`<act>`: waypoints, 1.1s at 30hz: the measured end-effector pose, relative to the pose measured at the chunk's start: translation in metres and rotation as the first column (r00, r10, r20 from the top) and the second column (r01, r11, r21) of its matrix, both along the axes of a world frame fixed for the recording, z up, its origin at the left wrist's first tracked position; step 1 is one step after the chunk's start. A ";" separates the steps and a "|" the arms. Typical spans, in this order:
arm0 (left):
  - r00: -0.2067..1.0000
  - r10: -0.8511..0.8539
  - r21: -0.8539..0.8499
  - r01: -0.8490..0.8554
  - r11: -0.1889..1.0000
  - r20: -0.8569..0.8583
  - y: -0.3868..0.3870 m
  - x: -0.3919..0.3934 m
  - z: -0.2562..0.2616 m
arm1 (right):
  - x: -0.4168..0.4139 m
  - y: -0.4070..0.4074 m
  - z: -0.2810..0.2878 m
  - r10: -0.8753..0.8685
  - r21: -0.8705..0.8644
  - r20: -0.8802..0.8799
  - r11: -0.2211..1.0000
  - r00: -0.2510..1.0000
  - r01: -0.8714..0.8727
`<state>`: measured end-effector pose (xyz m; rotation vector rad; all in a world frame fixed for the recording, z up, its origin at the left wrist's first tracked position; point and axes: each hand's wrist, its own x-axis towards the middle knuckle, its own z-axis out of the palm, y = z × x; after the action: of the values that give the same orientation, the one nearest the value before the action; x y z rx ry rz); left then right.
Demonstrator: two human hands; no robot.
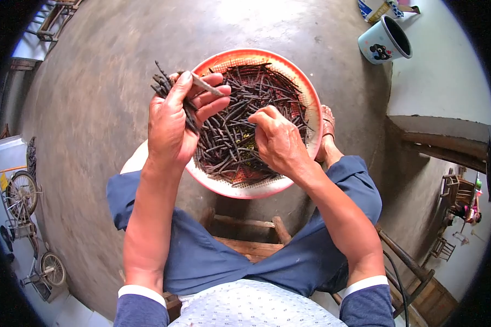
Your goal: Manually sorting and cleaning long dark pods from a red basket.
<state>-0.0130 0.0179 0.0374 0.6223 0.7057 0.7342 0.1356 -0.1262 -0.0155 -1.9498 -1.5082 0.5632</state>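
Note:
A round red and white plastic basket (pixel 311 141) with a mesh bottom lies in front of me, holding a layer of thin dark dried pods or stalks (pixel 229 135). My left hand (pixel 180 106) is raised over its left rim, palm turned up, with a bundle of dark stalks (pixel 162 84) across it. A paler, greyish stalk (pixel 206 84) is pinched under the thumb and lies over the fingers. Over the right part of the basket, my right hand (pixel 276 137) is bent with thumb and fingertips together, close to the stalks; whether it pinches one is hidden.
A wooden stool (pixel 249 246) shows between my legs. My sandalled foot (pixel 328 122) is beside the basket's right rim. A light blue bin (pixel 378 43) stands by the wall at upper right. A bicycle (pixel 22 204) is at far left, a wooden chair (pixel 409 261) at lower right. Someone sits far right.

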 end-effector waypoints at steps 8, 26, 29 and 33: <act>0.999 0.034 0.030 -0.034 0.999 -0.009 0.010 -0.015 0.006 | -0.027 0.031 -0.023 0.111 0.087 0.029 0.990 0.993 -0.113; 0.995 0.004 -0.101 -0.014 0.995 -0.099 0.008 -0.030 -0.003 | -0.026 0.062 -0.025 -0.056 0.142 0.047 0.989 0.997 0.049; 0.997 0.011 -0.109 -0.020 0.994 -0.081 0.006 -0.027 0.000 | -0.021 0.061 0.002 -0.102 0.250 -0.040 0.962 0.994 0.109; 1.000 -0.015 -0.145 0.011 0.989 -0.025 0.003 -0.023 0.002 | -0.020 0.059 0.025 -0.143 0.344 -0.218 0.914 0.965 0.213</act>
<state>-0.0362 0.0205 0.0391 0.5043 0.7709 0.6574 0.1155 -0.0676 0.0095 -1.6705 -1.2015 0.3458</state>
